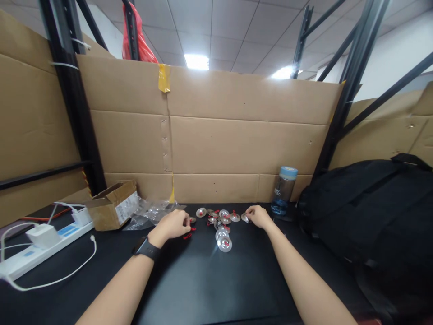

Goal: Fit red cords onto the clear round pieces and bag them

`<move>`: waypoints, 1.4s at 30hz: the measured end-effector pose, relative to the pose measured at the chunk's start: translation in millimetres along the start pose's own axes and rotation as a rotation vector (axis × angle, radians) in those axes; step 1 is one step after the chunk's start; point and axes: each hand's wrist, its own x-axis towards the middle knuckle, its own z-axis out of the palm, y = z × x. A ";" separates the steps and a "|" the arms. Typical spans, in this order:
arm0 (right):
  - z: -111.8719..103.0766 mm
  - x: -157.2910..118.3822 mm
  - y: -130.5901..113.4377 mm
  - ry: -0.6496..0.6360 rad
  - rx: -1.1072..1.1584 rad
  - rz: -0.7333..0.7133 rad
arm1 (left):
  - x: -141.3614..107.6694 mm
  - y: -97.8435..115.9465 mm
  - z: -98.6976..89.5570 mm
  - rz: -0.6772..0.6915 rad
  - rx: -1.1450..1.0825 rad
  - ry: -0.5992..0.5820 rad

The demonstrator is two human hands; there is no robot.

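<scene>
Several small silver finger cymbals with red cord loops lie in a loose cluster on the black table top (203, 289); one cymbal (224, 243) lies nearest to me, flat and bright. At the cluster's left side, my left hand (173, 224) is closed in a pinch at a finger cymbal (192, 220), which its fingers partly cover. Red cord (188, 235) shows just below those fingertips. My right hand (259, 215) pinches the edge of another finger cymbal (245, 217) at the right end. Between the hands, a cymbal (200, 212) lies apart toward the back.
Left of my hands are an open cardboard box (108, 212), crumpled clear plastic (149, 214) and a white power strip (47, 248) with cables. A water bottle (283, 192) and a large black backpack (372, 225) stand at right. Cardboard panels (237, 144) close off the back.
</scene>
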 end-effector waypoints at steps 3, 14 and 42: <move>7.1 -4.2 -5.1 0.030 -0.087 -0.048 | -0.2 1.6 2.4 0.035 -0.013 0.017; 22.9 -13.6 -43.2 -0.005 -0.126 -0.291 | -0.4 32.9 4.6 0.213 -0.233 0.141; 24.2 -79.2 -122.2 -0.361 0.571 -0.547 | 2.4 78.3 21.5 -0.069 -1.096 -0.016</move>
